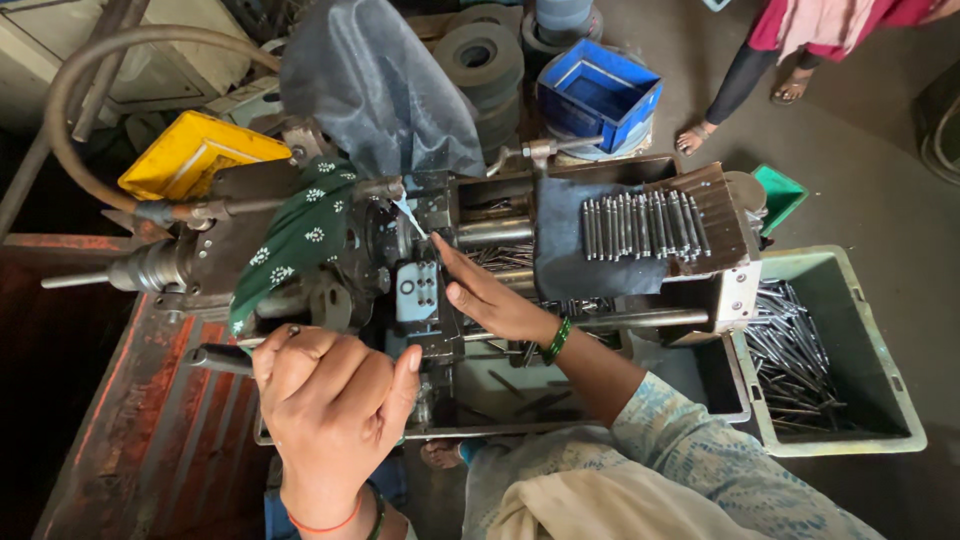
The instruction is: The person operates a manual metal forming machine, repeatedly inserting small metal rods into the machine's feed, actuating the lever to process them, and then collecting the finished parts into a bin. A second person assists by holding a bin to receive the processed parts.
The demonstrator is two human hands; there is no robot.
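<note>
While the left hand is curled shut around the dark lever handle at lower left of the frame, the right hand is extended at centre, fingers pressed together and laid on the machine. What is pinched cannot be told. A row of metal rods is laid at upper right; more rods fill the grey-green bin at right.

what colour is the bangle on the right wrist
Green; the bangle shows clearly on the right hand's wrist in the head view.
</note>
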